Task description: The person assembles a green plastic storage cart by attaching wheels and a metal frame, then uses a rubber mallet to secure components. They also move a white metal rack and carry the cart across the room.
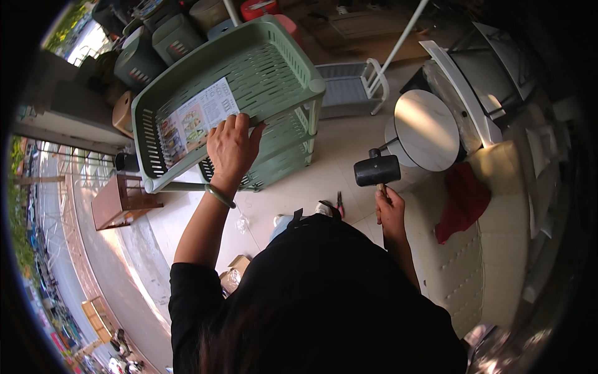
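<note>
A green plastic shelf rack (268,68) with slotted, basket-like tiers stands in front of me to the left. My left hand (232,140) is closed over the near rim of its top tier; the fingertips reach inside and the thumb is partly hidden. On that tier lies a printed leaflet (202,115) with pictures. My right hand (390,210) grips the wooden handle of a mallet (377,170). The mallet's black head points upward from the fist, to the right of the rack and apart from it.
A cream padded sofa (451,274) with a red cloth (464,202) stands at my right. Beyond it is a round marble-look table (427,129). Pliers (340,202) and an opened cardboard box (235,273) lie on the floor. A brown stool (124,202) stands at the left.
</note>
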`<state>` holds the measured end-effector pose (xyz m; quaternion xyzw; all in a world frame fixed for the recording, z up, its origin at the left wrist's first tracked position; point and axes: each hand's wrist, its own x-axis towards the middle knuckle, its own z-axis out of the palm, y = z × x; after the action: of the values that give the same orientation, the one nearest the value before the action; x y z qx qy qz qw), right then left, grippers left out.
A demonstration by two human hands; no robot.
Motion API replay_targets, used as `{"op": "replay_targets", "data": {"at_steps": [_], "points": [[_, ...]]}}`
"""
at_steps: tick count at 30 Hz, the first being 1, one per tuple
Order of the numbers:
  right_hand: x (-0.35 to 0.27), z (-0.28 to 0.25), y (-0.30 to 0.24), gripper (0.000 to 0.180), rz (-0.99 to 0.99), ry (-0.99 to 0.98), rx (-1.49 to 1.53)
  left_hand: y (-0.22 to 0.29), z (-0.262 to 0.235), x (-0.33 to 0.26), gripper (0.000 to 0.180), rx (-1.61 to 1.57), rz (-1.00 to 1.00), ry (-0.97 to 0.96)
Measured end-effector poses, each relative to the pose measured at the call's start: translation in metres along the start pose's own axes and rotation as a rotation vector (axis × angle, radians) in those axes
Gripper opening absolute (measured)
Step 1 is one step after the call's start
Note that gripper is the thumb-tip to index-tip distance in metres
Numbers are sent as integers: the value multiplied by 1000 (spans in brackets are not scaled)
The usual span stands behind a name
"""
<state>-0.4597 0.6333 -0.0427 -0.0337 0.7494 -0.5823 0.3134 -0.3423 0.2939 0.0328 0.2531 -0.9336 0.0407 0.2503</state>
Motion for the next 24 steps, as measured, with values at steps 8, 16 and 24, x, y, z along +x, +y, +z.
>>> {"op": "replay_targets", "data": {"at_steps": [8,16,24], "points": [[1,-42,43,15,183,182,337,28,10,43,30,-42,95,-227],[0,-41,80,14,550,361,1037,18,5,63,34,-270,101,-503],[-9,-23,66,11,512,478,972,25,2,65,38,-219,215,-371]]}}
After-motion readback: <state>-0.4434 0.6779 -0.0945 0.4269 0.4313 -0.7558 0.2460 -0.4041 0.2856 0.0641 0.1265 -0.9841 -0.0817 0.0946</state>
